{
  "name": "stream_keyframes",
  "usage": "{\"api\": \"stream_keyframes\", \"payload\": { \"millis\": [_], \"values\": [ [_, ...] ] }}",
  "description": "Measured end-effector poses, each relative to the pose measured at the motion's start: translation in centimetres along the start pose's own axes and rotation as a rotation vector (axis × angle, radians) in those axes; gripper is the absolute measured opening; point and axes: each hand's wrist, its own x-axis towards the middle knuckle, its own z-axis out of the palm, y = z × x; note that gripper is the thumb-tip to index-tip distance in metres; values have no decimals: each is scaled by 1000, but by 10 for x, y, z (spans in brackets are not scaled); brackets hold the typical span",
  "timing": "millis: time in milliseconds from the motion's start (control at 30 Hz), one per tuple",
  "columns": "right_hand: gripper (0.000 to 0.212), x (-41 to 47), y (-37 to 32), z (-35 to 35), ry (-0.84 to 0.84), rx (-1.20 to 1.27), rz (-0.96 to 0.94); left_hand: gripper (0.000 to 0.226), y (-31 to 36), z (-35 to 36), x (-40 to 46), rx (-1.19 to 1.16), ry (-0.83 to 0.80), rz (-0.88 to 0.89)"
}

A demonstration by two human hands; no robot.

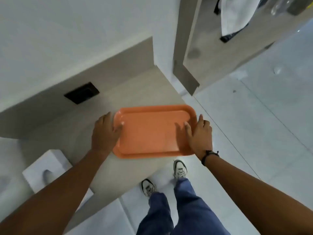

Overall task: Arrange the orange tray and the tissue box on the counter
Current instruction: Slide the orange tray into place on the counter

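Note:
An empty orange tray (152,131) sits at the right end of the beige counter (135,89), its near right corner over the counter's edge. My left hand (105,133) grips the tray's left rim, thumb inside the lip. My right hand (199,134) grips the right rim, fingers curled over it. A white tissue box (45,168) stands on the counter to the lower left, partly hidden behind my left forearm, well apart from the tray.
A black wall socket (81,92) is set in the backsplash behind the tray. The counter ends at a wall corner (162,68) on the right. Grey tiled floor (254,124) and my feet (179,169) lie below the counter edge.

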Motion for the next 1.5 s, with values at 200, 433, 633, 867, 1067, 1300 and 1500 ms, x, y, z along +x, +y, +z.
{"api": "stream_keyframes", "payload": {
  "millis": [200,433,633,867,1067,1300,1500],
  "values": [
    [50,16,27,40,60,105,70,62,-31,48,-16,-27,-86,-128],
    [22,33,26,52,130,160,68,37,-24,71,-22,-199,95,-231],
    [24,46,12,60,67,132,4,38,-27,61,-41,-271,134,-377],
    [21,59,-34,85,-38,84,-157,39,-57,51,-74,-332,261,-529],
    [30,70,-72,103,-101,58,-258,38,-81,48,-93,-342,330,-620],
    [36,75,-88,109,-129,7,-312,41,-94,50,-95,-357,358,-643],
    [64,55,-90,96,96,-223,-478,64,-81,45,-98,8,378,-515]
  ]
}}
